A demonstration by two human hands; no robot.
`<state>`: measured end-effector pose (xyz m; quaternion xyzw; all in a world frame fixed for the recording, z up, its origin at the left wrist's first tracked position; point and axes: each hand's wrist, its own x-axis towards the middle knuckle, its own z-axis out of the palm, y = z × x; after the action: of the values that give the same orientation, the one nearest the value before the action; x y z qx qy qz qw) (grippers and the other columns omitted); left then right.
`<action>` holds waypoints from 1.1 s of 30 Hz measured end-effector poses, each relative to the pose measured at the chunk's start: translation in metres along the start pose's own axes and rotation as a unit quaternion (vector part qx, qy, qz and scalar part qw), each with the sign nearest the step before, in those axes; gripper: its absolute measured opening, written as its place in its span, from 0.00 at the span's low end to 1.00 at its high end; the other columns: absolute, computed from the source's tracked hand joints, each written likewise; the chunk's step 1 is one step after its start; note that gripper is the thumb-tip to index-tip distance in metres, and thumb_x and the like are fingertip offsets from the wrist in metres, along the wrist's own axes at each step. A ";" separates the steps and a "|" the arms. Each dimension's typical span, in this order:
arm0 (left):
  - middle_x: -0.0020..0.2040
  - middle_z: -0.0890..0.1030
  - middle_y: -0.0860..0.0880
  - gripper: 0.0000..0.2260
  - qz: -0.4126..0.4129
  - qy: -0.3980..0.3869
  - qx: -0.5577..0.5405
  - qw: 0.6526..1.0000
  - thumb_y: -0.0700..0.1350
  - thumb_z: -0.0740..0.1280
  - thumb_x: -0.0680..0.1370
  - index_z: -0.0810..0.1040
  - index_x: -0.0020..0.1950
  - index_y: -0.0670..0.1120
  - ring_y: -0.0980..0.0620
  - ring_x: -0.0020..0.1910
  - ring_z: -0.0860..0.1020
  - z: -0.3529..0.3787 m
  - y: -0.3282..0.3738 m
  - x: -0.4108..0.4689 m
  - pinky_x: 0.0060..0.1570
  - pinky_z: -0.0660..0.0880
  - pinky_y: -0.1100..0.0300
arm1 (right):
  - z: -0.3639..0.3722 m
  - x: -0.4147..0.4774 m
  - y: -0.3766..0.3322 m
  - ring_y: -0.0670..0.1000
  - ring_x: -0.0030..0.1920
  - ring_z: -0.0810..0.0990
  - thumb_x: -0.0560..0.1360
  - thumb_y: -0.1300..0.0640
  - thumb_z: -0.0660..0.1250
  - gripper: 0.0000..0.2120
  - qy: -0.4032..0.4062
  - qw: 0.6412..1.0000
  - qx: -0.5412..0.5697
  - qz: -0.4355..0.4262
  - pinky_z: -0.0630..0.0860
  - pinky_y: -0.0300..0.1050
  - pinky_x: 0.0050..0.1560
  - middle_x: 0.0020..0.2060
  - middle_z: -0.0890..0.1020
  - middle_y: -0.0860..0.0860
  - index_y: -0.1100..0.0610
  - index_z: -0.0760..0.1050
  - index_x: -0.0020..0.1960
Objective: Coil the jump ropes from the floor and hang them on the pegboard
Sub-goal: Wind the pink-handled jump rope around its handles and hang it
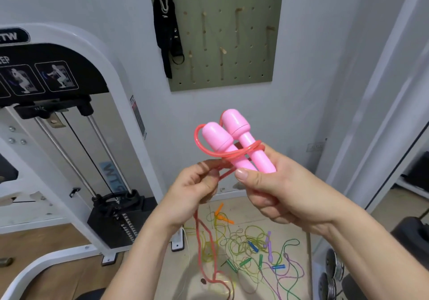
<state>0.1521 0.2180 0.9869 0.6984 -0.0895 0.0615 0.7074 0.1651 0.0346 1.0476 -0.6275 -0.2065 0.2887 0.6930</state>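
Note:
My right hand (276, 188) grips the two pink handles (232, 137) of a jump rope side by side, their thick ends pointing up. Its pink cord (209, 150) loops around the handles just above my fingers. My left hand (197, 183) pinches that cord a little to the left, and the rest of it hangs down to the floor. The green pegboard (255, 55) with wooden pegs is on the wall straight ahead. Several other jump ropes (253, 248), with orange, blue, green and purple handles, lie tangled on the floor below my hands.
A black strap (166, 32) hangs from the pegboard's top-left peg. A white cable weight machine (76, 123) with a black weight stack stands to the left. Weight plates (332, 272) and a black bench sit at the lower right.

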 end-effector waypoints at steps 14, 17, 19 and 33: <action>0.35 0.81 0.51 0.04 0.029 0.030 0.169 0.985 0.42 0.64 0.73 0.79 0.43 0.48 0.53 0.35 0.79 -0.012 -0.009 0.006 0.41 0.74 0.62 | -0.002 0.015 0.027 0.40 0.20 0.58 0.69 0.54 0.76 0.12 -0.156 0.935 0.316 0.047 0.56 0.25 0.18 0.25 0.65 0.49 0.51 0.72 0.38; 0.27 0.71 0.52 0.06 -0.047 -0.075 -0.020 0.996 0.42 0.66 0.74 0.80 0.45 0.40 0.57 0.26 0.67 -0.008 -0.002 0.002 0.28 0.65 0.67 | -0.004 0.016 0.026 0.41 0.21 0.56 0.70 0.54 0.75 0.12 -0.177 0.923 0.338 0.042 0.57 0.26 0.18 0.24 0.65 0.49 0.53 0.71 0.39; 0.25 0.72 0.56 0.09 -0.031 -0.010 0.001 0.999 0.43 0.72 0.72 0.82 0.47 0.37 0.60 0.25 0.68 -0.006 0.006 0.002 0.28 0.64 0.69 | -0.004 0.015 0.027 0.41 0.20 0.59 0.69 0.55 0.76 0.13 -0.161 0.923 0.345 0.055 0.57 0.26 0.17 0.24 0.65 0.49 0.52 0.71 0.41; 0.30 0.73 0.50 0.11 0.263 0.097 0.648 0.709 0.50 0.62 0.78 0.81 0.43 0.48 0.45 0.26 0.73 -0.002 0.014 -0.006 0.20 0.69 0.57 | -0.001 0.039 0.033 0.40 0.32 0.73 0.78 0.53 0.66 0.10 0.167 0.941 -0.292 -0.029 0.66 0.35 0.31 0.41 0.76 0.46 0.49 0.69 0.58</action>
<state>0.1434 0.2204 0.9991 0.9236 -0.1384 0.3550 0.0413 0.1905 0.0608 1.0121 -0.8350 -0.1814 0.0869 0.5122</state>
